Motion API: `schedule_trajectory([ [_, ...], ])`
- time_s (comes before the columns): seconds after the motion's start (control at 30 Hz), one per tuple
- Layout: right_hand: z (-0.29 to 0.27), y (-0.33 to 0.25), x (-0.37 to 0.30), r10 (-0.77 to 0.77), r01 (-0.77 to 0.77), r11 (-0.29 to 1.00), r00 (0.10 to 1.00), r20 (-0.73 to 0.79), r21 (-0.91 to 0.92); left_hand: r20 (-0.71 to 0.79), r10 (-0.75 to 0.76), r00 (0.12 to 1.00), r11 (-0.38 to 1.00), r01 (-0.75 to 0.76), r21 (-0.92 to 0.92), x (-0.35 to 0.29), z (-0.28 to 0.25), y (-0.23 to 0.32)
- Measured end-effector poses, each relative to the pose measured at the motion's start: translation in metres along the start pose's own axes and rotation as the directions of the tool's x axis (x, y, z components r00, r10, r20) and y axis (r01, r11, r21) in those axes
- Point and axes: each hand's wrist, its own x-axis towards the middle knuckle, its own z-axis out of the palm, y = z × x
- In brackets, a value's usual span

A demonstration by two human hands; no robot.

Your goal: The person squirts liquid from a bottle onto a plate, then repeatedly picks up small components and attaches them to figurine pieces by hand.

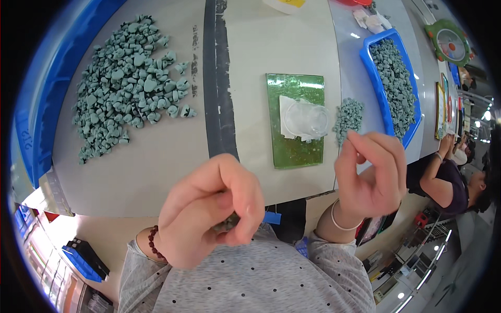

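Observation:
My left hand (211,214) is curled closed in front of my chest. A small grey-green piece (227,223) shows partly between its fingers; the rest of it is covered. Raised on the right, my right hand (371,175) has thumb and forefinger pinched together, and whatever sits at the tips is too small to make out. Just beyond those fingertips lies a small pile of grey-green pieces (348,116). A green slab (297,156) lies flat on the table, bearing white paper (286,112) and a clear round dish (307,119).
A broad heap of grey-green moulded parts (133,78) covers the left of the table (250,130). Dark tape (218,78) crosses the tabletop. A blue tray (378,99) of small pieces stands at the right. Farther right, another person (449,177) sits along the bench.

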Motion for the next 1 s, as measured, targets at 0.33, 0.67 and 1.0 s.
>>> schedule_trajectory([
  [0.33, 0.007, 0.002, 0.008, -0.217, 0.228, 0.972, 0.964, 0.152, -0.054, 0.185, 0.105, 0.977, 0.987, -0.125, 0.103, -0.008, -0.017, -0.004],
  [0.67, 0.003, 0.001, 0.015, -0.268, 0.284, 0.957, 0.940, 0.212, -0.052, 0.240, 0.141, 0.960, 0.966, -0.080, -0.245, -0.011, -0.021, -0.005],
  [1.0, 0.004, -0.036, -0.004, 0.096, -0.102, 0.849, 0.995, 0.038, 0.518, 0.203, 0.396, 0.896, 0.843, -0.442, 0.306, -0.005, -0.010, -0.009],
])
